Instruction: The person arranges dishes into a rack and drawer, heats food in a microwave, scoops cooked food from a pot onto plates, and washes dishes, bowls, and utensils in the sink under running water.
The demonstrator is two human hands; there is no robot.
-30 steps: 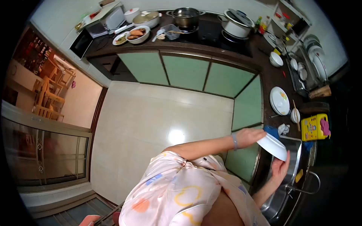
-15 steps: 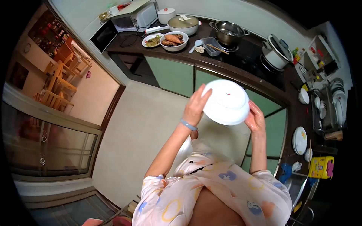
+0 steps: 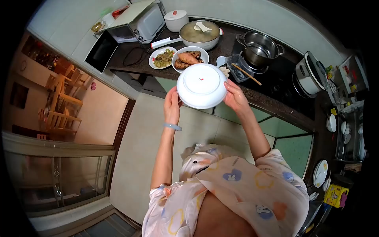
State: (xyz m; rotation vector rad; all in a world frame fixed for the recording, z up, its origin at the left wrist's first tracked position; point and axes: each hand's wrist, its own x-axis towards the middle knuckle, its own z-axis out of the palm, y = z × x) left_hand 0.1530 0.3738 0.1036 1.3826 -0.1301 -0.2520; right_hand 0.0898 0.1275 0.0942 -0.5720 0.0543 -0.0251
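A white plate (image 3: 201, 86), underside up with a small red mark, is held between my two hands. My left hand (image 3: 172, 103) grips its left edge, and a pale bangle circles that wrist. On the right edge of the plate are the closed fingers of my right hand (image 3: 235, 96). Just beyond the plate, on the dark counter (image 3: 132, 59), sit a white bowl of browned food and sweet potato (image 3: 188, 58) and a small plate of green food (image 3: 163, 58).
A lidded pan (image 3: 200, 33) stands behind the bowl. Right of it are a plastic container with chopsticks (image 3: 239, 68), a steel pot (image 3: 259, 48) and a white cooker (image 3: 310, 75). A microwave (image 3: 148, 21) is at the back left, a yellow package (image 3: 334, 195) at far right.
Both hands have carried the plate from the sink, across the floor area, to the counter's front edge by the food. The view has turned toward the left part of the counter.
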